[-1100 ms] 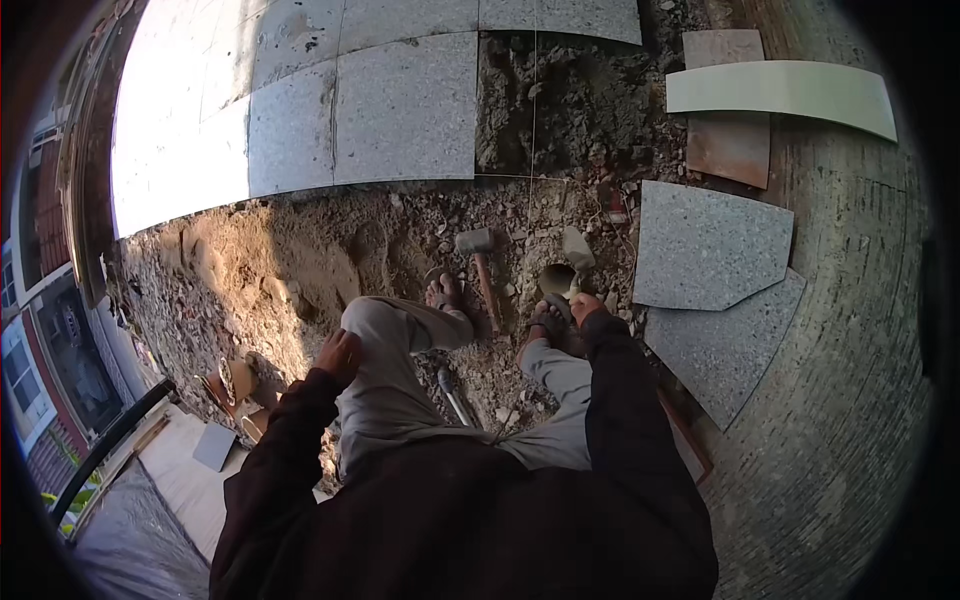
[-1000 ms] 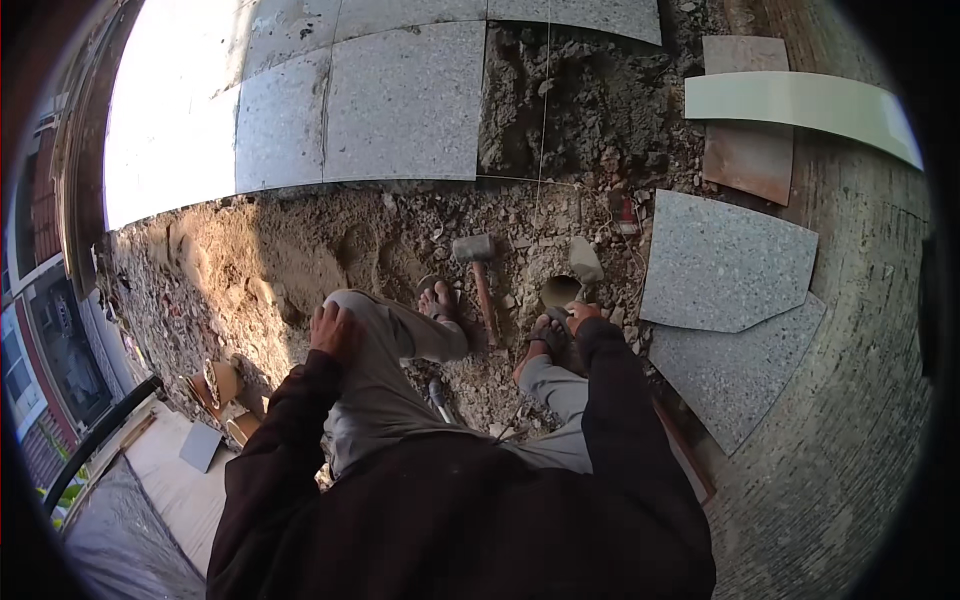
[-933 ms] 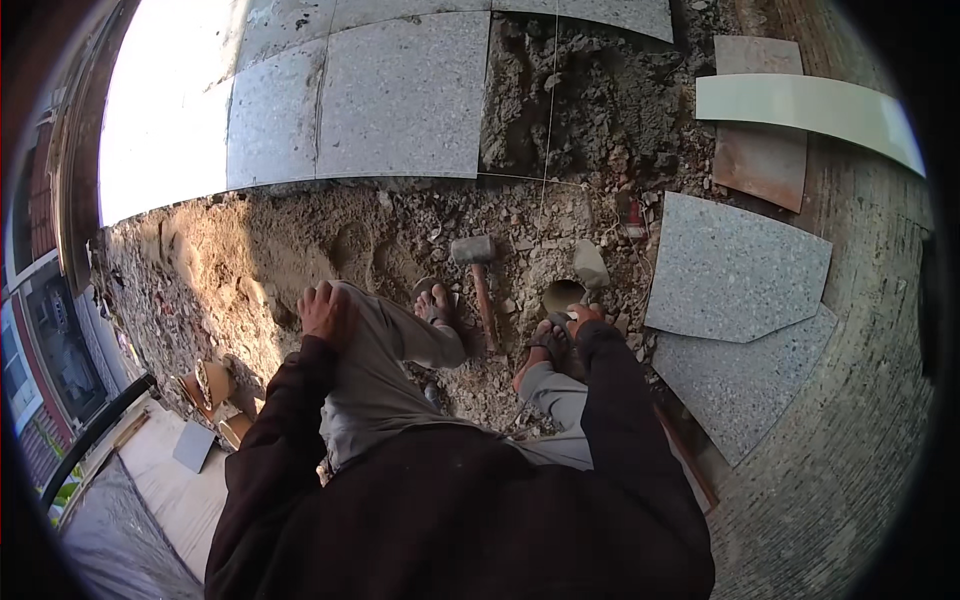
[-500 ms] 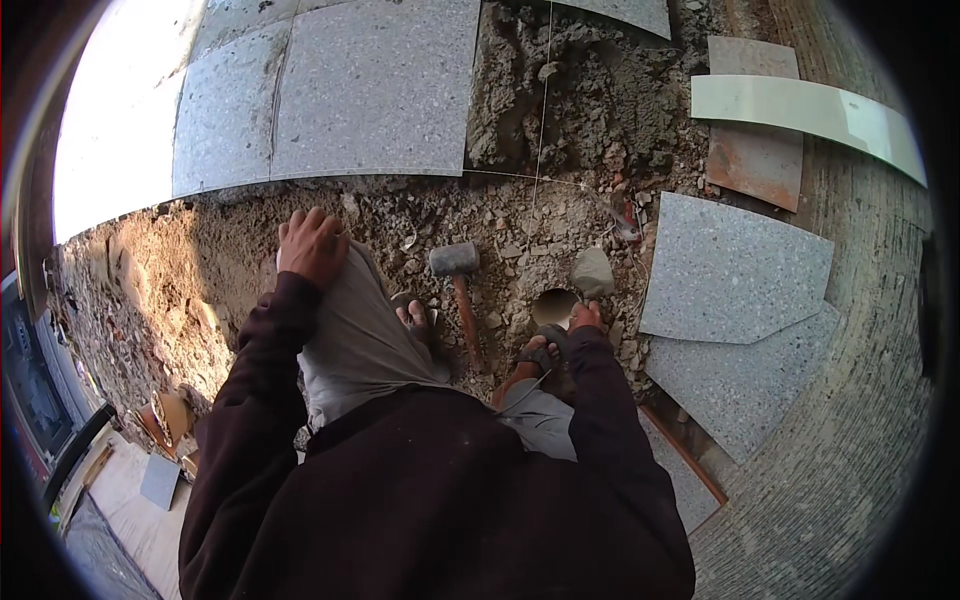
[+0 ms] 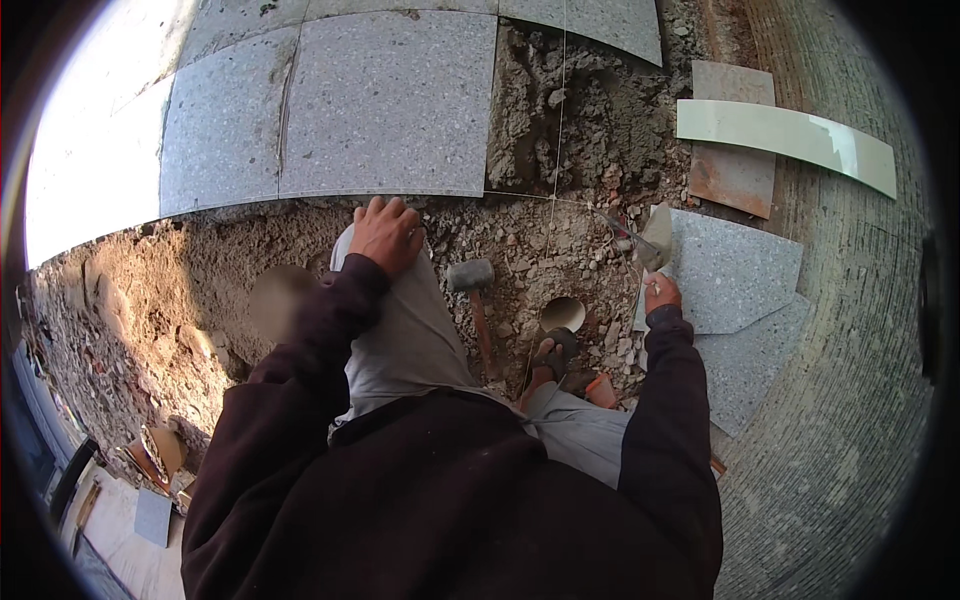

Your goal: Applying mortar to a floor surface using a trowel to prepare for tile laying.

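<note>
My right hand (image 5: 662, 291) is closed round the handle of a trowel (image 5: 656, 236), whose mortar-grey blade points away from me at the left edge of a loose speckled grey tile (image 5: 740, 265). My left hand (image 5: 389, 238) rests on my bent left knee, fingers draped over it and holding nothing. Between my legs a rubber mallet (image 5: 471, 275) with a dark head and reddish handle lies on the rubble. Right of it is a round, pale hollow thing (image 5: 563, 314), perhaps a bowl, by my sandalled right foot.
Laid grey tiles (image 5: 390, 105) run across the far left, with a string line (image 5: 562, 120) beyond their edge. Rough wet mortar (image 5: 590, 105) fills the bed beside them. A pale curved strip (image 5: 790, 135) lies over a reddish tile (image 5: 733, 180) on ribbed flooring (image 5: 830, 430).
My right hand has moved right and away from me with the trowel, from beside the round hollow to the loose tile. My left hand and knee have shifted right; the view has shifted too.
</note>
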Demonstrator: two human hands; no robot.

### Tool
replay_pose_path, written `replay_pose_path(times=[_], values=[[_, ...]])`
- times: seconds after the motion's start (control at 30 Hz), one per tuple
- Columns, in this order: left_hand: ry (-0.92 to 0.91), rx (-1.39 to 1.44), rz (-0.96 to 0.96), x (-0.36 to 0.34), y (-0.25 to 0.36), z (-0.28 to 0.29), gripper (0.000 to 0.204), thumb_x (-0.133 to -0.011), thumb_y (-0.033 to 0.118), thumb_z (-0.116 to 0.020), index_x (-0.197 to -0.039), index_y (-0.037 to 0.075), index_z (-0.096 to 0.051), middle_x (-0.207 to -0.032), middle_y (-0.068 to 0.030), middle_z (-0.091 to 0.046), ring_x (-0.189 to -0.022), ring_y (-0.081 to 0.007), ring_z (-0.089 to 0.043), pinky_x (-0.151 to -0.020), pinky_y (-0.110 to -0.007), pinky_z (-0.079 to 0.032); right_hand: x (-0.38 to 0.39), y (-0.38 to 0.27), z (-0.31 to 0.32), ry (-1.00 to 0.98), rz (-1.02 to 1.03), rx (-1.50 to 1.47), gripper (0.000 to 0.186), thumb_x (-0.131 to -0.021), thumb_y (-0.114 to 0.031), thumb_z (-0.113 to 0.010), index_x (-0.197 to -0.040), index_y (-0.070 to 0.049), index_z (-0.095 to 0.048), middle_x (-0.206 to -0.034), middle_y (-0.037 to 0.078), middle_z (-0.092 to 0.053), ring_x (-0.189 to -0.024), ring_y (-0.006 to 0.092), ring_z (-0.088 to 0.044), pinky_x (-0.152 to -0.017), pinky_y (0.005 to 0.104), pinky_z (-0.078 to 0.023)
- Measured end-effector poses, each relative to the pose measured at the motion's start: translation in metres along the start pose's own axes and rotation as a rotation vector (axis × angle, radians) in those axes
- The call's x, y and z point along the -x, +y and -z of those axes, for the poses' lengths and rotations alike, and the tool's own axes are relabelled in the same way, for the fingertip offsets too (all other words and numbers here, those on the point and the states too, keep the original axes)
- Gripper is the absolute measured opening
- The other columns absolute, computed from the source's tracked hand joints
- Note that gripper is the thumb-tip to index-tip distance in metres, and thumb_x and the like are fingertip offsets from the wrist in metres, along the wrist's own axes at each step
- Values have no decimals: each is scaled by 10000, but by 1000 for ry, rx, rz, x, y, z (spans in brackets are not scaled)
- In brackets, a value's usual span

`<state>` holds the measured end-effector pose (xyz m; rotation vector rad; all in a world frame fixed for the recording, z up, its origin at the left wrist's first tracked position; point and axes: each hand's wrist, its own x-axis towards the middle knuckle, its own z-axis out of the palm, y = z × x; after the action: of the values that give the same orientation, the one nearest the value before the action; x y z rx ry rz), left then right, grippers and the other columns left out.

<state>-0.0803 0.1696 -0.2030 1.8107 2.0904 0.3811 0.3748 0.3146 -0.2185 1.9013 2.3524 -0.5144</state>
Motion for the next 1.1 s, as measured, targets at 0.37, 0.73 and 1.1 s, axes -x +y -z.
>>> replay_pose_path(times=[0.37, 0.73, 1.1], values=[[-107, -55, 125, -24, 6, -4, 143, -717, 204, -498, -748, 79, -559, -789, -67, -539, -781, -261, -477, -679, -387, -353, -95, -71, 143, -290, 177, -188, 142, -664, -89, -564, -802, -55, -548, -779, 94, -552, -766, 217, -537, -702, 305, -409], [-88, 1715, 166, -138, 160, -11, 453, -805, 320, -483, -1112, 23, -332, -1025, -71, -461, -930, -179, -479, -795, -298, -393, -159, -234, 91, -497, 962, -591, 215, -758, -103, -478, -955, -78, -559, -1005, 75, -530, -949, 215, -476, -848, 319, -347], [792, 1879, 886, -21, 122, -73, 240, -721, 2, -481, -921, 60, -363, -789, -68, -454, -685, -199, -515, -608, -331, -460, -207, -178, 39, -906, 1397, 410, 432, -690, -75, -521, -1100, -204, -474, -1070, 62, -471, -962, 248, -476, -788, 376, -387]])
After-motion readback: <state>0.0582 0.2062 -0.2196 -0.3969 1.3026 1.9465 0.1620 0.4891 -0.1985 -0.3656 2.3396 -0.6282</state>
